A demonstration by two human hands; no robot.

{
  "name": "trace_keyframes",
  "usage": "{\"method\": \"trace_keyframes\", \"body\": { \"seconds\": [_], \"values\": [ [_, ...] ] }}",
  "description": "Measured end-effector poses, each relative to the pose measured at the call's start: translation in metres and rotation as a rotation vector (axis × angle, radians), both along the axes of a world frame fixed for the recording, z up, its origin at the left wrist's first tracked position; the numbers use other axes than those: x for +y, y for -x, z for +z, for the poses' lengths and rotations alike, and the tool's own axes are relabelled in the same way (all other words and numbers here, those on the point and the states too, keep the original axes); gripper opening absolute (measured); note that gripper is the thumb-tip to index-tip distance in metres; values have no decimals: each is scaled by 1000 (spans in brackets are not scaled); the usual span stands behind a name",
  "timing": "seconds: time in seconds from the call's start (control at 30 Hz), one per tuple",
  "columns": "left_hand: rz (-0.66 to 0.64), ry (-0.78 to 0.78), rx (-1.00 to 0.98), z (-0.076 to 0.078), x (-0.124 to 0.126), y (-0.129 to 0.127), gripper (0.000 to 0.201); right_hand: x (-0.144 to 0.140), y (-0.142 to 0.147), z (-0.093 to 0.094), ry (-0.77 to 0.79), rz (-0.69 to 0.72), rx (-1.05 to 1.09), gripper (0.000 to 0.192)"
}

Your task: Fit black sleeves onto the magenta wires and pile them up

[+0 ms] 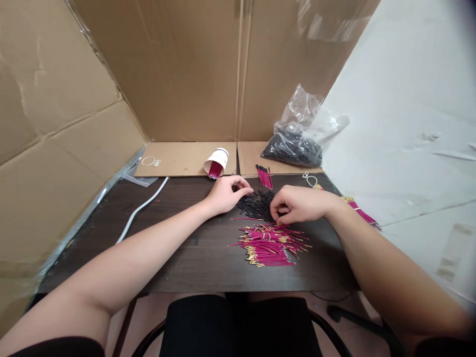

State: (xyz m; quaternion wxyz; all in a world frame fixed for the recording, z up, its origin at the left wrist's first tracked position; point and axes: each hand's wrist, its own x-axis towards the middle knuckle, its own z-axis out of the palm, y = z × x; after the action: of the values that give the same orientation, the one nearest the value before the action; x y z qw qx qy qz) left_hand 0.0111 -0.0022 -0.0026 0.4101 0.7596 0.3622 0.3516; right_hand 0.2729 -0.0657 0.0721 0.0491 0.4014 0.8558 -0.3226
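Black tubes (255, 205): one loose pile, on the dark table (167, 258), lying between the two hands. Pink wires (267, 250): one heap with gold tips, just below the pile as we look down; a single wire (247, 219) lies along the heap's upper edge.

Left hand (227, 193): at the pile's left edge, thumb and fingertips drawn close together; we cannot tell whether they pinch anything. Right hand (292, 204): over the pile's right side, near the wires, fingers curled in toward the thumb; we cannot make out what, if anything, they grip.

Beyond the pile we list a small group of black-ended wires (264, 177); a white cup (219, 157), tipped on its side, pink wires at its mouth; and a clear bag (293, 146) of black pieces, on flat cardboard (178, 161). Far right: a tied bundle (362, 214) of pink wires. Left: a pale cable (143, 206).
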Motion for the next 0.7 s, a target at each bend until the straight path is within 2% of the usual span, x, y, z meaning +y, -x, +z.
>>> {"method": "trace_keyframes", "body": {
  "seconds": [0.17, 0.3, 0.5, 0.7],
  "values": [
    [8, 13, -13, 1, 1, -1, 9, -6, 8, 5, 0, -4, -62, 15],
    [10, -12, 17, 1, 1, 1, 13, -11, 10, 10, -9, -23, -81, 14],
    [-5, 34, -9, 0, 4, 1, 13, -11, 2, 17, -36, -95, 154, 7],
    [10, 63, -38, -4, 8, 1, 14, -3, 1, 1, -89, -150, 309, 9]
  ]
}}
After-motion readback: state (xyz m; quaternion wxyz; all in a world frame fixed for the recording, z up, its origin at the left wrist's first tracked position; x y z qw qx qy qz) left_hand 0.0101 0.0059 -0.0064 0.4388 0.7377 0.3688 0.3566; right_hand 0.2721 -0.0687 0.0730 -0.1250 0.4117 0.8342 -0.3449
